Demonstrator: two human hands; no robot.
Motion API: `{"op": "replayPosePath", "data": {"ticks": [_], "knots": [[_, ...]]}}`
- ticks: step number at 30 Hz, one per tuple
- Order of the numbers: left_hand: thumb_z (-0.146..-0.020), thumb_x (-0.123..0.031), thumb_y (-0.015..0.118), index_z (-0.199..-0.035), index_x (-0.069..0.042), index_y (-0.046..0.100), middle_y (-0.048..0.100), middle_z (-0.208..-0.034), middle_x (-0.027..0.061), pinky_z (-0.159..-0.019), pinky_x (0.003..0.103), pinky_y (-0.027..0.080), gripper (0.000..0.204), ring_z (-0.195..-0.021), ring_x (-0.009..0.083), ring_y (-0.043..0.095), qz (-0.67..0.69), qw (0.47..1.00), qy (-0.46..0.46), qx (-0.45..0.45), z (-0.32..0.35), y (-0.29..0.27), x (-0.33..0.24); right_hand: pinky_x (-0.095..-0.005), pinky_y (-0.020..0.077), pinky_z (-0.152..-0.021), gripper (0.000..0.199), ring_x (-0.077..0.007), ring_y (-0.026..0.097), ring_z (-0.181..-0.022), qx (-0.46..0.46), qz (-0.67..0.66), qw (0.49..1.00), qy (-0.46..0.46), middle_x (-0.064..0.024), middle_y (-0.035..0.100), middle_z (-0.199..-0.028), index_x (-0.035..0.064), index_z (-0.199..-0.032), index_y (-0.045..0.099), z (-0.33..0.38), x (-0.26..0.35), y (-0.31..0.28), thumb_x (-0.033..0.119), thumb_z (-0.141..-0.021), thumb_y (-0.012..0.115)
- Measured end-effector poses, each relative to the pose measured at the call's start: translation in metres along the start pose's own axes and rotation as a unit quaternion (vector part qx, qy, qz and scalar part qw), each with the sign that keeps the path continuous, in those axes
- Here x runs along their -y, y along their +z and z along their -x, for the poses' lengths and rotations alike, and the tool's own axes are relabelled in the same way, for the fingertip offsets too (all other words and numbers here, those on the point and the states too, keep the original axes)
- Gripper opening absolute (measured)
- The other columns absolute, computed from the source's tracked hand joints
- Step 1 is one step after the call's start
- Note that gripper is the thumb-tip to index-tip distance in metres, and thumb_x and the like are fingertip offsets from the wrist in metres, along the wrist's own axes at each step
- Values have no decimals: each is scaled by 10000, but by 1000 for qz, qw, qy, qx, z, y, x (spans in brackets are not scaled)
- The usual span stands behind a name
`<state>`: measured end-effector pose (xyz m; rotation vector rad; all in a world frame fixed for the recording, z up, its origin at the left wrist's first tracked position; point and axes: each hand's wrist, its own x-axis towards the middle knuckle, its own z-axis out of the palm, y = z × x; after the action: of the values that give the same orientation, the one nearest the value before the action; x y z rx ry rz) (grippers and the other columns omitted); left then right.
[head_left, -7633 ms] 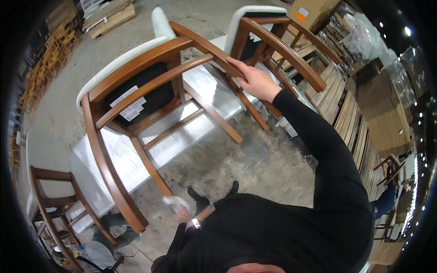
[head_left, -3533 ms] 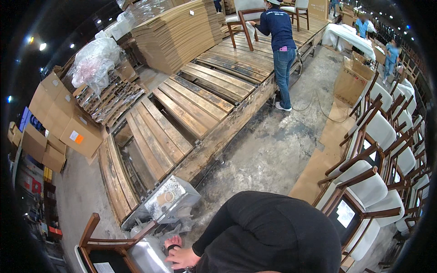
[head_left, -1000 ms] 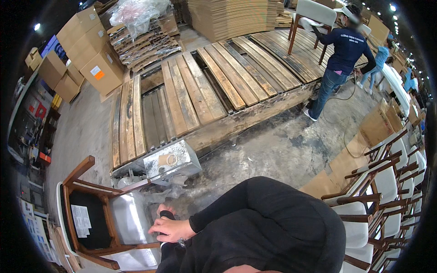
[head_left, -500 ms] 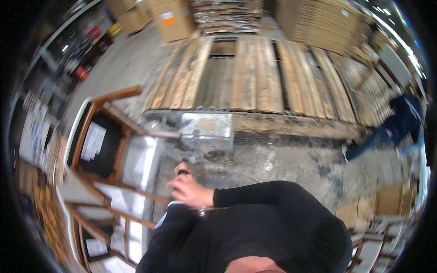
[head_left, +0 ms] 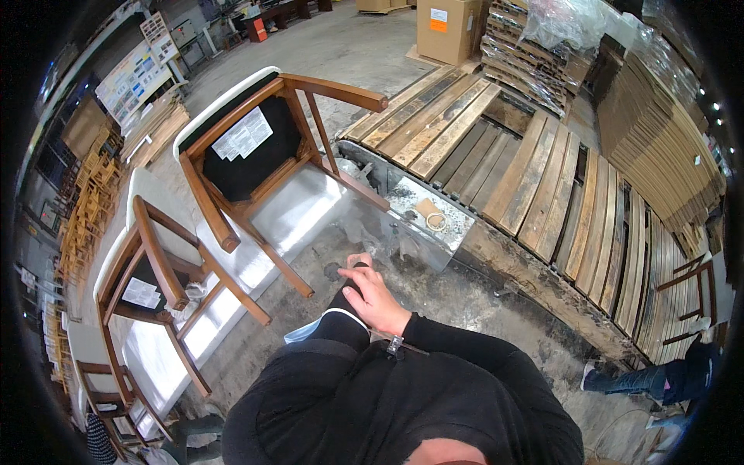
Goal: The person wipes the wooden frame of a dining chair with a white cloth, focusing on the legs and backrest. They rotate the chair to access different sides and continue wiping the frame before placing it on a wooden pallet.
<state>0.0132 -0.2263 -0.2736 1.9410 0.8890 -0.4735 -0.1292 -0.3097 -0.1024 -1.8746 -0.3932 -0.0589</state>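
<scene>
My right hand [head_left: 375, 301] lies across my left forearm, its fingers bent over the black sleeve [head_left: 350, 291] at the wrist. Beyond it, only a small part of my left hand [head_left: 359, 260] shows; its fingers are mostly hidden. A metal-banded watch [head_left: 395, 346] sits at my right wrist. Something light blue [head_left: 304, 333], perhaps a face mask, hangs by my left forearm. Nearest to my hands is an upturned chair [head_left: 267, 249] with brown wooden legs, a black underside and a paper label, resting on a shiny metal surface [head_left: 291, 203].
More upturned chairs [head_left: 139, 271] line the left. Ahead, a metal box [head_left: 446, 242] carries a ring like a tape roll [head_left: 436, 222]. Wooden slats [head_left: 535, 182] run to the right, where a person [head_left: 674, 381] stands. Cartons [head_left: 448, 35] and stacked cardboard [head_left: 659, 116] are behind.
My view has turned left, so the chairs now fill more of it and the slats slant away right. My right hand stays at my left wrist.
</scene>
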Motion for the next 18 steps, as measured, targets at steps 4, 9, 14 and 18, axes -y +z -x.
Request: {"op": "replayPosePath", "data": {"ticks": [4, 9, 14, 18], "knots": [[-848, -175, 583, -782, -10, 660, 630, -753, 129, -641, 441, 476, 194, -689, 264, 606, -20, 1000, 1, -2, -3, 1, -4, -463, 355, -1073, 406, -383, 461, -1195, 40, -25, 999, -20, -196, 525, -1218, 86, -1354, 553, 4, -2, 1, 203, -966, 576], [-844, -170, 586, -767, -6, 665, 629, -739, 130, -633, 439, 473, 198, -677, 263, 604, -43, 999, 8, 0, -3, 4, -10, -466, 357, -1066, 399, -379, 457, -1189, 3, 13, 1000, 3, -197, 526, -1210, 83, -1346, 559, -3, -8, 6, 235, -976, 565], [-840, -166, 589, -752, -3, 670, 629, -724, 130, -626, 437, 470, 202, -665, 262, 602, -50, 999, -5, 20, 4, 7, -18, -479, 352, -1052, 410, -407, 460, -1186, -3, 42, 999, 16, -229, 538, -1208, 80, -1330, 571, -4, -13, 11, 236, -950, 583], [-908, -195, 518, -877, -3, 702, 674, -834, 169, -681, 427, 478, 267, -775, 292, 660, -102, 993, 50, 14, 10, -5, -26, -482, 356, -1044, 412, -404, 466, -1174, 1, -20, 999, -28, -220, 527, -1228, 88, -1339, 567, 0, -14, 14, 245, -959, 573]]}}
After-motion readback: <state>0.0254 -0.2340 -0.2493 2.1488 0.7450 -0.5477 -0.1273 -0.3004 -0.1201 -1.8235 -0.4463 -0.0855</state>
